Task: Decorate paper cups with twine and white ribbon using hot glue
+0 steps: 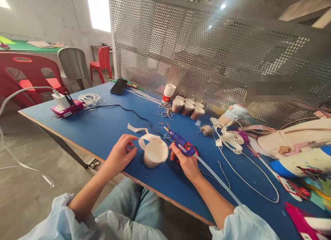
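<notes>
My right hand [186, 161] is wrapped round a blue glue gun [179, 141], its nozzle pointing up and left, a long clear glue stick [218, 178] sticking out of its back. My left hand [124, 152] holds nothing; its fingers are curved and apart, just left of a pale round cup [156, 153]. The cup stands upright on the blue table between my hands. A white ribbon [143, 141] loops at the cup's upper left, its loose end lying on the table behind.
Several wrapped cups [188, 108], stacked paper cups [169, 92] and twine [207, 130] lie near the metal mesh [181, 54]. A black cord [129, 111] runs from a pink power strip [67, 109]. On the right are a measuring tape [229, 140], a bottle [234, 114] and a bag [302, 135].
</notes>
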The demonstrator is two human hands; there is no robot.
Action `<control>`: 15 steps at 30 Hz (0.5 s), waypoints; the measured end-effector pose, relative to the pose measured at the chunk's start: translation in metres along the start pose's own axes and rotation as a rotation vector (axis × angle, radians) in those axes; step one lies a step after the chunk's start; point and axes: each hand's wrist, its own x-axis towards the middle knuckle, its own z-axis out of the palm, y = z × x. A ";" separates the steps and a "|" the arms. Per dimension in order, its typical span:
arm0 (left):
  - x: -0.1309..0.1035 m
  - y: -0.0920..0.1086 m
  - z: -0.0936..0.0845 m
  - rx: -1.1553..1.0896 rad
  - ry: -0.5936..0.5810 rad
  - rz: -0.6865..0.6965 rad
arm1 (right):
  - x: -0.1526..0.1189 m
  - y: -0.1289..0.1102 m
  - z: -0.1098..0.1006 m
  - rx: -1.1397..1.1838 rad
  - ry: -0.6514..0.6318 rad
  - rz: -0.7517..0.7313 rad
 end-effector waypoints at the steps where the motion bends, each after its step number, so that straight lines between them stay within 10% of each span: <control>1: 0.006 -0.001 -0.003 0.136 0.009 0.051 | 0.000 0.001 0.000 0.000 -0.015 0.006; 6: 0.047 0.002 -0.012 0.472 -0.172 0.279 | -0.002 -0.001 -0.002 -0.028 -0.025 0.039; 15: 0.074 0.025 -0.016 0.078 -0.535 0.310 | -0.013 -0.019 -0.013 -0.191 0.016 -0.111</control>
